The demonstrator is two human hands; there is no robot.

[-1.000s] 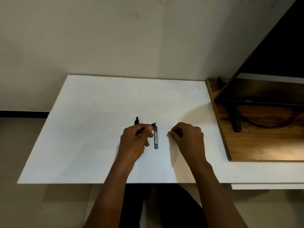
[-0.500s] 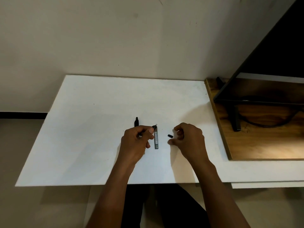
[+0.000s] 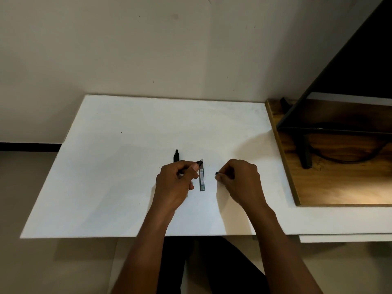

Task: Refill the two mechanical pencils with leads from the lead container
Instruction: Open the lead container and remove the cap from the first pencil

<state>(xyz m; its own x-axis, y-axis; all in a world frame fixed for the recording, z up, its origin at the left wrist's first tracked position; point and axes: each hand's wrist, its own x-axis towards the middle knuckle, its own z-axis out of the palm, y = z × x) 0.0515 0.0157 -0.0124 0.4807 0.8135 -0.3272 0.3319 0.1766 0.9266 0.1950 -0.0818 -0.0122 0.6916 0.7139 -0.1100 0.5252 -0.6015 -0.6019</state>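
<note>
My left hand (image 3: 176, 183) is closed around a black mechanical pencil (image 3: 199, 162), whose uncapped end with a white eraser pokes out past the thumb. A second black pencil (image 3: 176, 155) lies on the white board (image 3: 106, 166) behind that hand, mostly hidden by it. The slim grey lead container (image 3: 202, 179) lies flat between my hands, touched by neither. My right hand (image 3: 239, 181) pinches a small black pencil cap (image 3: 217, 173) at its fingertips, just right of the container.
A wooden desk surface (image 3: 339, 187) adjoins the board on the right, with a dark monitor (image 3: 350, 71), its stand (image 3: 305, 153) and a cable on it. A pale wall rises behind. The board's front edge overhangs my legs.
My right hand has pulled the cap away from the pencil's end and shifted a little to the right, with the cap now showing at its fingertips. The left hand has stayed put.
</note>
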